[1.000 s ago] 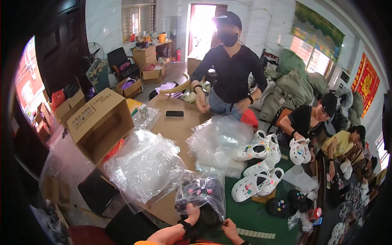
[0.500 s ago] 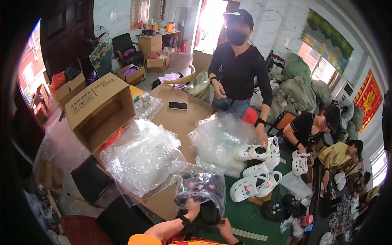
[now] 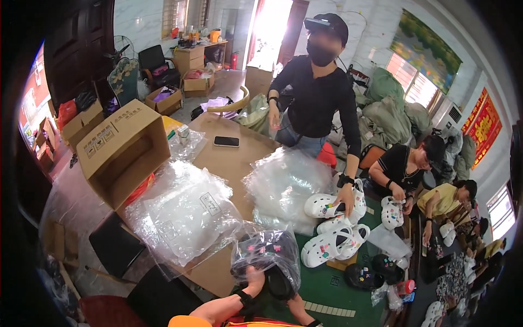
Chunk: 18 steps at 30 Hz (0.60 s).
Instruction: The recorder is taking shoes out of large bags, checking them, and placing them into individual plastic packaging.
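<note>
A pair of black clogs (image 3: 265, 252) with pink charms lies inside a clear plastic bag (image 3: 292, 257) at the near edge of the table. My left hand (image 3: 254, 282) is closed around the near left side of the bagged clogs, fingers partly hidden by the plastic. On the other side my right hand (image 3: 297, 306) grips the bag's near end beside a clog's heel; its fingertips are partly covered. To the right stand several white clogs (image 3: 321, 250) with colourful charms, and black clogs (image 3: 362, 277) sit beyond them on the green mat (image 3: 313, 294).
Stacked clear bags (image 3: 182, 212) spread at left, with another pile (image 3: 289, 185) in the middle. An open cardboard box (image 3: 128, 155) tilts at far left. A phone (image 3: 226, 141) lies behind. Opposite, a co-worker's hand (image 3: 345, 197) touches the white clogs; other people sit at right.
My right hand has shifted in closer against the bagged clogs, its fingers now more hidden. The co-worker leans forward over the white clogs and holds a clear bag in the other hand. The view has turned slightly.
</note>
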Tool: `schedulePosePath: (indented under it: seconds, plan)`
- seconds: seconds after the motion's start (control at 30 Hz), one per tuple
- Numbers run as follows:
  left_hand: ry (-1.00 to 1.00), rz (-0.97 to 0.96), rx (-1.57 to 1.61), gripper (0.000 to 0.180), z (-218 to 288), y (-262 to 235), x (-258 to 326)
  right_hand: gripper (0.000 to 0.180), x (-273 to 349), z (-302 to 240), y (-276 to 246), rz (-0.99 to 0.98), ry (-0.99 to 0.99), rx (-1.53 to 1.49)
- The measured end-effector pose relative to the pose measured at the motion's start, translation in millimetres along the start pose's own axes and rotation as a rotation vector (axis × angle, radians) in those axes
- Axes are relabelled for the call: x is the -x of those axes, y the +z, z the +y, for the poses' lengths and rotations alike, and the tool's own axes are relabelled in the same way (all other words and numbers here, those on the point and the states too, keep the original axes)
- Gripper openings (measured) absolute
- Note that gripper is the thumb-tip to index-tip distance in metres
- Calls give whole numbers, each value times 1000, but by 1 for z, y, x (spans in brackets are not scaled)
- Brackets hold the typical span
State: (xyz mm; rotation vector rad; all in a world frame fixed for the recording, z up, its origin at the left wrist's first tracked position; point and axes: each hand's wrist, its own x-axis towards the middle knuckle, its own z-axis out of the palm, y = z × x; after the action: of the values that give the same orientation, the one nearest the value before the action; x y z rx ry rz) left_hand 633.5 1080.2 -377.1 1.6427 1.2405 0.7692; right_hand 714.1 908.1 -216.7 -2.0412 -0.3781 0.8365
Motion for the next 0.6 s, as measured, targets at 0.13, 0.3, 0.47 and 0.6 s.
schedulePosePath:
  seconds: [0.13, 0.3, 0.47, 0.6]
  plan:
    - [-49, -16, 58, 14, 103, -10, -20, 32, 5, -5, 0, -26, 8, -136]
    - [-129, -38, 49, 13, 143, -39, -16, 28, 18, -34, -5, -88, 147, -245]
    - [-110, -39, 145, 14, 116, -28, -19, 26, 19, -35, -4, -104, 24, -26]
    - [-115, -29, 228, 15, 149, -48, -15, 19, 20, -34, 5, -14, 73, -269]
